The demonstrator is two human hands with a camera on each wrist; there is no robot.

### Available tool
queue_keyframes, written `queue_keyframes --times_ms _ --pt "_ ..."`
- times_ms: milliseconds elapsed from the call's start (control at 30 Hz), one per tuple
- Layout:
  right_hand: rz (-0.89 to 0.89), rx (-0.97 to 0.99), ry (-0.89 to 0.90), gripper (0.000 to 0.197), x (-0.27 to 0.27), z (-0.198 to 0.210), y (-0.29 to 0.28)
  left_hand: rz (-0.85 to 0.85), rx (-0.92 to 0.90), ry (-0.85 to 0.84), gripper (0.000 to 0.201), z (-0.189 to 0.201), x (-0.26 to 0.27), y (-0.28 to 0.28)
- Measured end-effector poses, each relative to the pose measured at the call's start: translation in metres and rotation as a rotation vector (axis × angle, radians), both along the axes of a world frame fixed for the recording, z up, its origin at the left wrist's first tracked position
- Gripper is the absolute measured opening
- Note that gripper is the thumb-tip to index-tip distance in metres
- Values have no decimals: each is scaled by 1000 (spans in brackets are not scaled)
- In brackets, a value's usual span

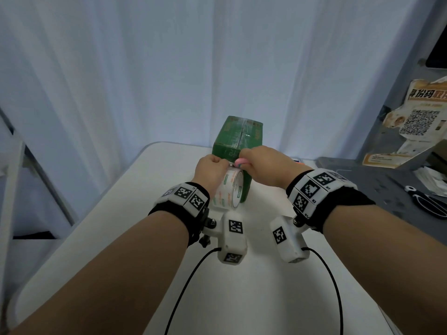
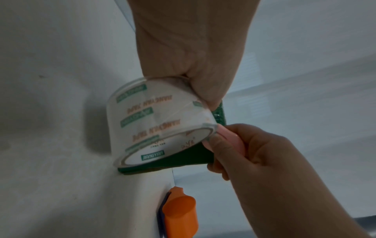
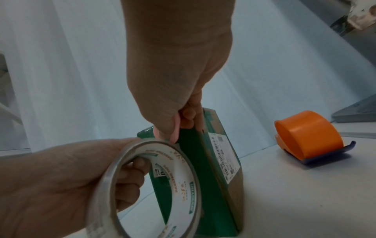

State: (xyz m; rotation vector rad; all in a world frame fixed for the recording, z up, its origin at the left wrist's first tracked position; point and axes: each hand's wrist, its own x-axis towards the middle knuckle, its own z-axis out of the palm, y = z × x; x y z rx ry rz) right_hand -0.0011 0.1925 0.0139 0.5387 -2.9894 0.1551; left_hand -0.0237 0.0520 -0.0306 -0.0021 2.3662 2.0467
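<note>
Head view: clear printed tape roll (image 1: 228,192), gripped by left hand (image 1: 211,170), fingers through core, at near face of green box (image 1: 238,139) upright on white counter (image 1: 145,201). Right hand (image 1: 263,165) curled round pink cutter (image 1: 240,162) at roll's top edge. Orange dispenser (image 3: 309,136) right of box.

Left grip (image 1: 211,171) curled tight; right grip (image 1: 261,165) pinching, just beside it.
</note>
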Motion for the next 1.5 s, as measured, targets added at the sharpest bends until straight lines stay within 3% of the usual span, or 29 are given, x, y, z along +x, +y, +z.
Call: queue_keyframes --times_ms 267,567,733,833,1000,1200,1433,1500 --pt "14 34 -19 27 -2 1 3 -27 -25 -10 10 -1 -3 -5" --pt "17 85 -44 35 1 5 3 -44 -24 -20 9 -1 0 -6" --pt "-3 133 -72 29 3 4 7 -42 -59 -2 13 -2 2 -7" --pt "-10 65 -77 32 5 1 20 -50 -66 3 14 -3 2 -15" --pt "85 -86 70 30 7 8 -2 -73 -85 38 9 -3 3 -21" --pt "40 -45 86 29 -6 -1 -32 -61 -53 49 28 -4 8 -23" --pt "18 35 24 19 -10 -14 -29 -8 -19 3 12 -10 11 -25" --pt "12 -21 8 23 -7 -15 -23 14 -28 4 12 -11 10 -28"
